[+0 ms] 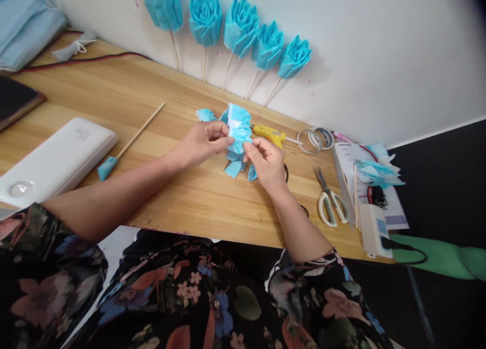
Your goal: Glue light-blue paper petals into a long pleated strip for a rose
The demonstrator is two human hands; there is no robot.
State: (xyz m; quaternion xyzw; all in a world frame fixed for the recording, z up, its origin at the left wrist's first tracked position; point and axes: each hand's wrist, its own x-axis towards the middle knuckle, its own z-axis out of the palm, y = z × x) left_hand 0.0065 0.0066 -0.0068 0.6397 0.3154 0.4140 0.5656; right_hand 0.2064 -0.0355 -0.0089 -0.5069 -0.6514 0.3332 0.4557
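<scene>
A creased piece of light-blue mask fabric [239, 124] is pinched between my two hands over the middle of the table. My left hand [210, 140] grips its left edge with thumb and forefinger. The lower right edge sits in the closed fingers of my right hand [266, 159]. Around and under my hands lie more blue fabric pieces [235, 168], partly covered. Just behind my right hand is a yellow glue gun [269, 133] with a white glue stick in its back. A wooden stick [141, 130] with a blue wrapped tip lies to the left.
Several blue fabric roses [205, 16] on sticks lean against the wall. A white power bank [56, 159] and a dark phone [17, 102] lie left. Scissors [329, 200], tape rolls [322, 137], papers [349, 162] and a white power strip [374, 230] are right. Masks [28, 28] are stacked at far left.
</scene>
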